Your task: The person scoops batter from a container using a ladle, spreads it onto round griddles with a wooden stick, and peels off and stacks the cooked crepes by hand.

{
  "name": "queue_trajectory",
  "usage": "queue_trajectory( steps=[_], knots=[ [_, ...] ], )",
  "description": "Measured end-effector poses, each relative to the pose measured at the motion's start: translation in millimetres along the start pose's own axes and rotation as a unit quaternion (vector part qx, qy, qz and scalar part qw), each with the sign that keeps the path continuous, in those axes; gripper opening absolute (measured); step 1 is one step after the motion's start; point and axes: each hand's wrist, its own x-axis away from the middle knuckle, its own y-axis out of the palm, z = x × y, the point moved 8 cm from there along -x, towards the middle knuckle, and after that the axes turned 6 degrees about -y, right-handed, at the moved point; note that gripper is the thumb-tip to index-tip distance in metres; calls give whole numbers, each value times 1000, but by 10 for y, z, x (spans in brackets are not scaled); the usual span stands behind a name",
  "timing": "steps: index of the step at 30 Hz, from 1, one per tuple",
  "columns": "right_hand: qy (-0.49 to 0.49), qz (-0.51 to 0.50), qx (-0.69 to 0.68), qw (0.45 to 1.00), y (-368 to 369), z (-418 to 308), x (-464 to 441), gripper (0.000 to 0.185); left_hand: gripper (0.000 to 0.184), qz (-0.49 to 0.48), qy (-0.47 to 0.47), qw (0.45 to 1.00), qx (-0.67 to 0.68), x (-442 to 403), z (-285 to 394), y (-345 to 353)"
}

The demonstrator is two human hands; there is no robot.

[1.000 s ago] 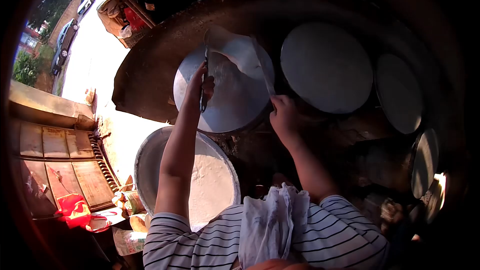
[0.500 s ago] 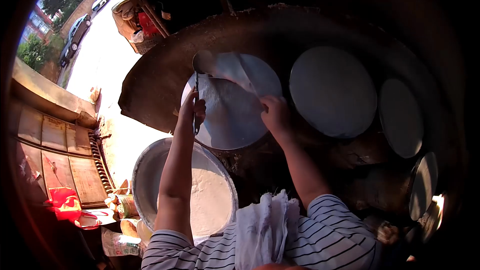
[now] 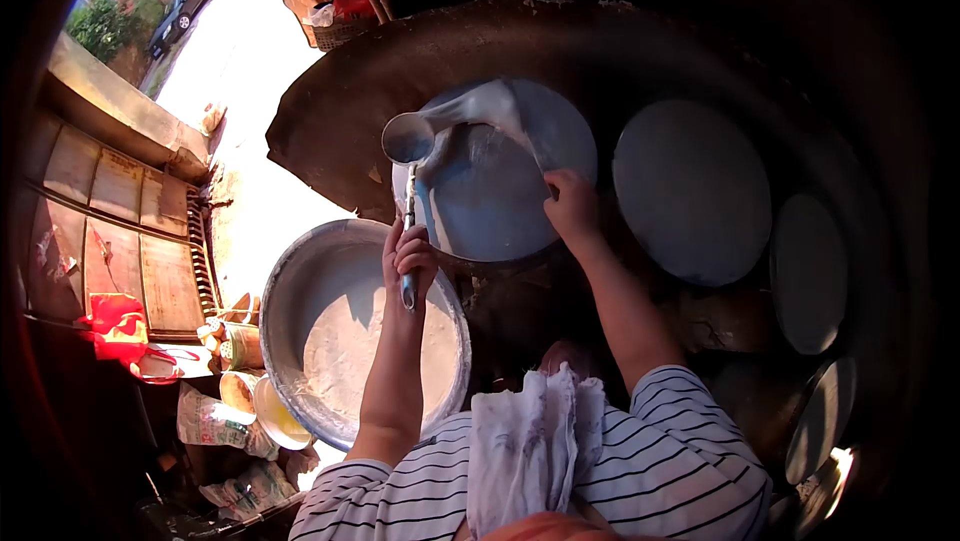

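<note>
My left hand (image 3: 412, 256) is wrapped round the handle of a metal ladle (image 3: 408, 141). The ladle's round bowl is over the left edge of a round griddle plate (image 3: 490, 206), close to a pale streak of batter. My right hand (image 3: 573, 206) is closed over the plate's right side, gripping a thin pale spreader (image 3: 532, 146) that reaches up and left across the surface. Part of the spreader blends into the whitish batter, so its far end is hard to make out. Below my left hand stands a large basin (image 3: 285, 361) of thick pale batter (image 3: 345, 351), partly hidden by my forearm.
More round plates stand to the right: a large one (image 3: 692, 191), a smaller one (image 3: 808, 276) and a tilted one (image 3: 822, 421). A dark curved sheet (image 3: 340, 121) surrounds the griddle's far side. Bags (image 3: 215, 419), a red bag (image 3: 117, 326) and wooden panels (image 3: 115, 256) are at left.
The ladle has come down and toward me, its bowl now turned to show its inside. My right hand has shifted slightly right with the spreader. The view has also shifted.
</note>
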Motion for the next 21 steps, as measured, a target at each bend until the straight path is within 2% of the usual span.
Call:
queue_trajectory(
  steps=[3,5,8,9,10,11,12,13,16,18,21],
  knots=[
    [-25,-66,-24,997,307,-100,-260,25,37,-58,64,996,21,40,-368,-81],
    [-68,-101,-66,990,440,-148,-373,25,39,-95,57,994,9,-17,-566,-136],
    [-108,-147,-51,982,146,-109,-266,26,36,-138,72,988,-12,-39,-938,-87],
    [-136,-145,-35,979,19,-61,-418,26,35,-166,62,984,-33,-132,-1029,37],
    [-142,-99,-24,985,-37,275,-453,26,33,-177,74,979,-66,-147,-1097,80],
    [-113,-77,41,990,-192,530,-545,26,31,-188,87,973,-100,-155,-1167,116],
    [-110,-81,38,990,-209,575,-641,26,30,-199,100,966,-132,-161,-1239,150],
    [-95,-87,33,991,-196,605,-660,25,39,-196,91,965,-146,-170,-1279,128],
    [-145,-170,-36,974,402,235,-756,25,40,-149,116,979,-76,-362,-1317,15],
    [-151,-178,-90,968,656,40,-801,25,40,-144,127,978,-75,-379,-1349,-33],
    [-179,-203,-130,954,624,-54,-695,24,40,-135,127,979,-81,-340,-1404,-53]
  ],
)
